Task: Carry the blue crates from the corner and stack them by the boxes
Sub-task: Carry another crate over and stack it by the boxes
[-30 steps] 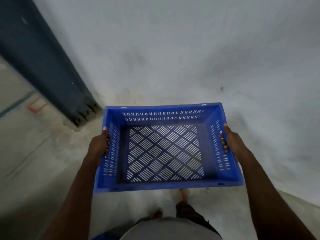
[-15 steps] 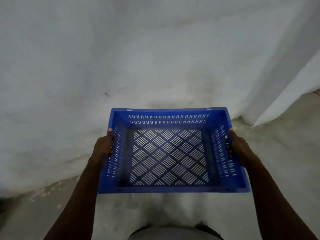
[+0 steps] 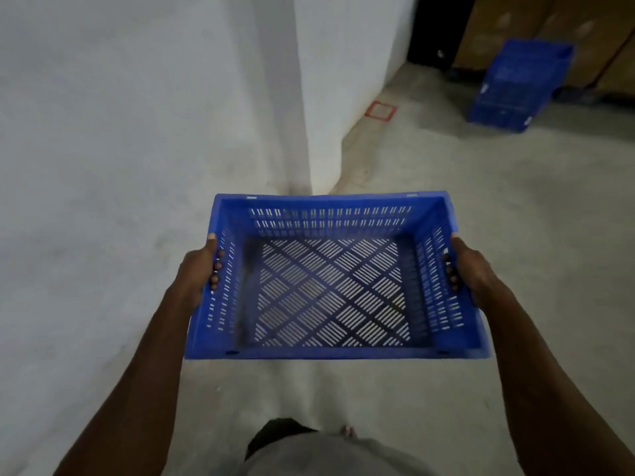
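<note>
I hold the empty blue crate (image 3: 331, 276) out in front of me, level. My left hand (image 3: 199, 273) and right hand (image 3: 472, 269) wrap its short sides, fingers poked through the slots. It looks like hard, light plastic full of holes. More blue crates (image 3: 515, 85) sit far ahead by brown boxes (image 3: 584, 29).

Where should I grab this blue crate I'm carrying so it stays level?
By its two short end walls, one hand from each side, as now. The blue crate is wide and open-topped, and its slotted ends let fingers hook through. The left hand and right hand sit opposite each other near mid-length, which likely keeps it balanced and level.
</note>
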A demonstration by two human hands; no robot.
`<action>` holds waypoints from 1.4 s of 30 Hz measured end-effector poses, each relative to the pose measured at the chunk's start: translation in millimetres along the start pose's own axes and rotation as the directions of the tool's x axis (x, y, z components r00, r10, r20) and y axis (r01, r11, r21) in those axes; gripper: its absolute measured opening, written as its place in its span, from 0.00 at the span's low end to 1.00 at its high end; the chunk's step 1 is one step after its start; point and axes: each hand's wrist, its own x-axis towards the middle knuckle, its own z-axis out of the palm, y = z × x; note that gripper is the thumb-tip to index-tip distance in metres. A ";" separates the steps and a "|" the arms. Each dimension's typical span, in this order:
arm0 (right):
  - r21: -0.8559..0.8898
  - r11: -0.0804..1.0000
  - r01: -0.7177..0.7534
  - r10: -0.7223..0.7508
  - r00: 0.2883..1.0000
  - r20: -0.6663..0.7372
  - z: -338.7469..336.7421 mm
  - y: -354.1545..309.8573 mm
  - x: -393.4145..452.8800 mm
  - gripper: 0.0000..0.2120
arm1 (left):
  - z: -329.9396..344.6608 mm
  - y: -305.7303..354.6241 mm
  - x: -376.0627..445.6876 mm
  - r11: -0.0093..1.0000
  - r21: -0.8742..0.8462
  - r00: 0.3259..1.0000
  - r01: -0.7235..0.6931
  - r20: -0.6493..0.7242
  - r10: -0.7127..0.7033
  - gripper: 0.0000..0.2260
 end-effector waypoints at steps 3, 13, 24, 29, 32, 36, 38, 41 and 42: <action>0.034 0.999 -0.036 0.039 0.996 -0.084 -56.7 -0.6 35.2 0.28 | 81.3 43.5 28.7 0.998 0.048 0.995 -0.032 0.097 0.027 0.23; 0.229 0.968 -0.101 0.169 0.939 -0.300 -181.0 -13.6 191.8 0.28 | 339.2 171.3 161.1 0.989 0.115 0.943 -0.091 0.330 0.049 0.21; 0.335 0.938 -0.091 0.245 0.857 -0.453 -309.2 -84.8 379.5 0.28 | 616.2 338.0 285.9 0.960 0.203 0.877 -0.194 0.474 0.077 0.22; 0.360 0.929 -0.086 0.249 0.866 -0.433 -377.4 -126.9 492.0 0.26 | 734.0 396.1 329.2 0.963 0.192 0.873 -0.190 0.483 0.076 0.20; 0.374 0.925 -0.065 0.226 0.887 -0.404 -424.8 -159.7 557.5 0.24 | 795.7 433.6 351.3 0.973 0.157 0.873 -0.167 0.482 0.072 0.19; 0.343 0.938 -0.048 0.194 0.892 -0.408 -485.3 -205.6 647.2 0.25 | 874.1 487.9 382.7 0.981 0.123 0.881 -0.153 0.466 0.079 0.19; 0.333 0.942 -0.044 0.188 0.891 -0.413 -508.6 -229.3 688.8 0.26 | 910.0 513.3 397.2 0.981 0.125 0.890 -0.147 0.449 0.076 0.20; 0.330 0.943 -0.037 0.179 0.893 -0.412 -540.8 -260.4 760.9 0.25 | 967.8 550.3 434.1 0.980 0.125 0.885 -0.157 0.458 0.084 0.20; 0.320 0.946 -0.041 0.179 0.893 -0.413 -548.6 -270.1 785.3 0.25 | 987.4 561.2 448.9 0.981 0.125 0.886 -0.151 0.457 0.078 0.20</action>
